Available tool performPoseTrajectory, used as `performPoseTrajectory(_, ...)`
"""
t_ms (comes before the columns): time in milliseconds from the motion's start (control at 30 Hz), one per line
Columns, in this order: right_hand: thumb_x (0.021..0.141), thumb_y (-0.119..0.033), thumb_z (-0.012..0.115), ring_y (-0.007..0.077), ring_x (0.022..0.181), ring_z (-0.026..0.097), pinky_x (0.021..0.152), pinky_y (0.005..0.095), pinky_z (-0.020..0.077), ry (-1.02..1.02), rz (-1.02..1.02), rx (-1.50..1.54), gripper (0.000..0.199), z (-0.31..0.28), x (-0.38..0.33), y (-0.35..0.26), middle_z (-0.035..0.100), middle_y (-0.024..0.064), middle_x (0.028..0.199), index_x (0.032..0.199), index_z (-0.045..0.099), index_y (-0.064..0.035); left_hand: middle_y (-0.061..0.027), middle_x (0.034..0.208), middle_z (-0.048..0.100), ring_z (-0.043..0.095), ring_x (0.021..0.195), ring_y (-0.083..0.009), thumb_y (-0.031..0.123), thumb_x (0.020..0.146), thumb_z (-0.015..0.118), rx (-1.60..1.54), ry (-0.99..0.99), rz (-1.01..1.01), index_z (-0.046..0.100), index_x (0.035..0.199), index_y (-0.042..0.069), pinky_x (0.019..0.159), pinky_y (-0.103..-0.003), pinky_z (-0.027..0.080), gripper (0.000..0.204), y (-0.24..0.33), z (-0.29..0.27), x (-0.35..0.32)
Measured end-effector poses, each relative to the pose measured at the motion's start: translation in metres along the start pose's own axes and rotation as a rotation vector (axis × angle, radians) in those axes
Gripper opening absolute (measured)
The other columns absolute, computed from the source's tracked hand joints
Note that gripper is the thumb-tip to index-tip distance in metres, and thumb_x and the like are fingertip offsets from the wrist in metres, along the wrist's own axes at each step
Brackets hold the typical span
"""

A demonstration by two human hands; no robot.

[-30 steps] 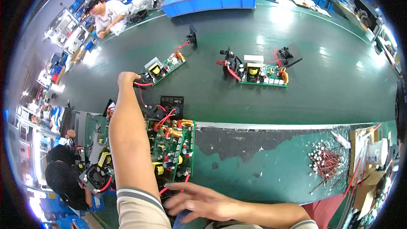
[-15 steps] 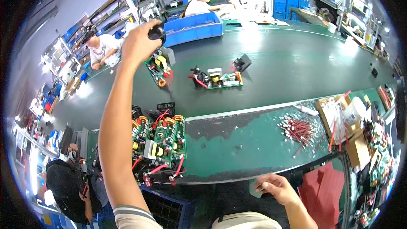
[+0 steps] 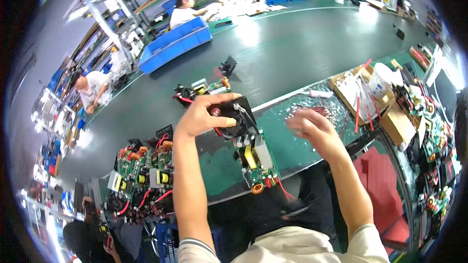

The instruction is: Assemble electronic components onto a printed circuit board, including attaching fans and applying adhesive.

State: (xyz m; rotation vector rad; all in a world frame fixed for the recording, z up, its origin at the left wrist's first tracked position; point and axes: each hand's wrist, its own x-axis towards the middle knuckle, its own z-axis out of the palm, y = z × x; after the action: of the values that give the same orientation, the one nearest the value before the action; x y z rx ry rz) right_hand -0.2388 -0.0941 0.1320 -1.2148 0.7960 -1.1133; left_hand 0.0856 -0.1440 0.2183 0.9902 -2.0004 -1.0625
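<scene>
My left hand [image 3: 204,117] grips a circuit board assembly [image 3: 258,160] by its black end panel [image 3: 239,114]. The green board hangs tilted over the near bench edge, with a yellow-wrapped transformer, a pale metal plate, a copper-coloured coil and thin red wires at its lower end. My right hand [image 3: 316,131] is raised to the right of the board, apart from it. Its fingers are bent together and partly blurred; what they hold, if anything, cannot be made out. Behind that hand lies a pile of short red wires [image 3: 319,109], partly covered.
Several similar boards [image 3: 141,175] stand grouped at left on the bench. Another board [image 3: 200,88] lies on the dark belt beyond my left hand. A blue bin [image 3: 175,44] sits farther back, near two seated people. At right are a cardboard tray [image 3: 341,87] and a white tub [image 3: 380,80].
My left hand has brought a board from the far belt back to the near bench. My right hand has risen from below the bench edge. The view has shifted to the right.
</scene>
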Motion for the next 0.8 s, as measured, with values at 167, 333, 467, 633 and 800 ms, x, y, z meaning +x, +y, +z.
performPoseTrajectory(167,0.104,-0.04,0.048,0.0205,0.121,0.056,0.103,0.0378,0.0428,-0.122,0.114,0.04,0.053,0.043,0.105,0.027,0.058,0.011,0.134,0.144,0.043,-0.0051,-0.0039,0.113,0.069,0.061,0.103,-0.0128,0.002,0.068,0.082,-0.108,0.168,-0.023,0.067,0.121,0.001,0.096,-0.029,0.046,0.056,-0.061,0.017,0.02)
performPoseTrajectory(333,0.104,-0.045,0.045,0.0172,0.116,0.057,0.102,0.0352,0.0427,-0.218,0.257,0.135,0.054,0.06,0.164,0.075,0.061,0.0086,0.128,0.139,0.05,-0.0038,-0.0003,0.096,0.067,0.061,0.086,-0.0076,-0.006,0.079,0.075,-0.443,0.19,-0.085,0.068,0.105,0.001,0.08,-0.023,0.049,0.027,-0.135,0.032,0.029)
performPoseTrajectory(467,0.105,-0.046,0.043,0.0151,0.113,0.058,0.1,0.0326,0.0443,-0.304,0.312,-0.053,0.055,0.066,0.185,0.087,0.062,0.0077,0.125,0.135,0.055,-0.0002,-0.001,0.103,0.067,0.061,0.094,-0.0083,-0.001,0.088,0.068,-0.703,0.354,-0.127,0.066,0.111,0.0,0.086,-0.024,0.048,0.023,-0.175,0.044,0.026)
performPoseTrajectory(633,0.102,-0.036,0.054,0.0175,0.114,0.059,0.1,0.0326,0.0457,-0.319,0.337,0.005,0.052,0.067,0.204,0.099,0.063,0.0125,0.125,0.132,0.054,0.0065,-0.0036,0.11,0.066,0.06,0.102,-0.0103,0.008,0.092,0.067,-0.718,0.389,-0.146,0.061,0.122,-0.002,0.094,-0.027,0.047,0.032,-0.174,0.05,0.023)
performPoseTrajectory(800,0.099,-0.028,0.06,0.0176,0.111,0.059,0.098,0.0324,0.0462,-0.285,0.225,-0.261,0.048,0.056,0.186,0.087,0.065,0.0128,0.119,0.136,0.051,0.0022,-0.0106,0.124,0.062,0.058,0.115,-0.0143,0.011,0.093,0.068,-0.509,0.502,-0.177,0.047,0.139,-0.001,0.099,-0.03,0.047,0.052,-0.163,0.04,-0.013)
